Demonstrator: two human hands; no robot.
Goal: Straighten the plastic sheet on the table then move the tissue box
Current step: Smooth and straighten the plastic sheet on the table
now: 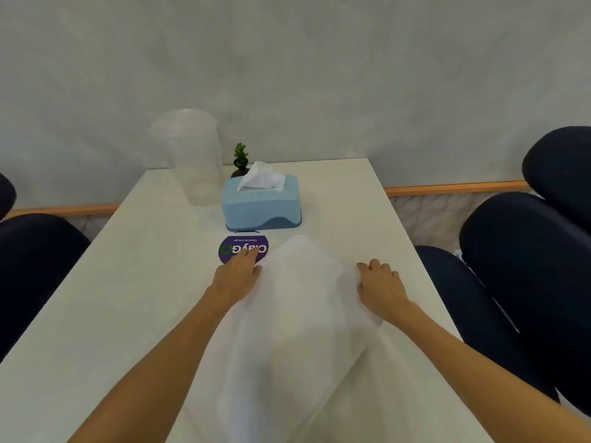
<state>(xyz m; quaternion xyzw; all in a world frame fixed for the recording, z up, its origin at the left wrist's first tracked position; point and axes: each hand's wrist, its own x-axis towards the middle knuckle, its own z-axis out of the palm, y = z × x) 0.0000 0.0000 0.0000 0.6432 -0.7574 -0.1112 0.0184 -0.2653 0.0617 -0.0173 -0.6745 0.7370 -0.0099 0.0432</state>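
The plastic sheet [300,314] lies skewed on the tabletop [128,282] between both hands. The left hand [238,273] rests flat, fingers spread, on its left edge; the right hand [379,286] presses its right edge, fingers loosely curled. Just beyond the left hand sit a purple sticker [243,249] and the tissue box [262,203]. Bare tabletop lies outside each hand.
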